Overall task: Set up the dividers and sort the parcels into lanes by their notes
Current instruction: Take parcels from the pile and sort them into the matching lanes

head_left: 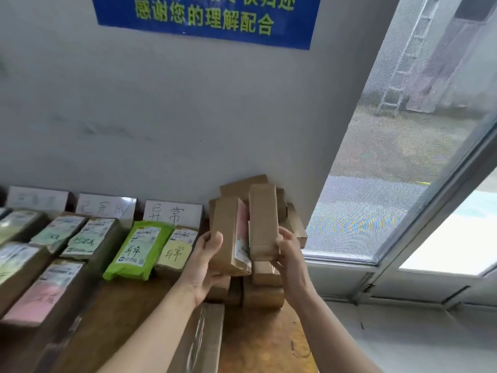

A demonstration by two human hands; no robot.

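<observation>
Brown cardboard boxes are held up over the right end of the tabletop (115, 305): one with a pink note (227, 232) is gripped by the left hand (207, 254), a second box (263, 219) by the right hand (291, 254). Label cards (173, 213) are stood along the back edge, with noted parcels (80, 238) laid in lanes before them. A heap (242, 185) in the back right corner is judged not yet sorted.

Upright pair: pink-noted parcel (228, 235) in left hand (205, 258), plain parcel (263, 219) in right hand (290, 251), above parcel heap (266, 294)
</observation>
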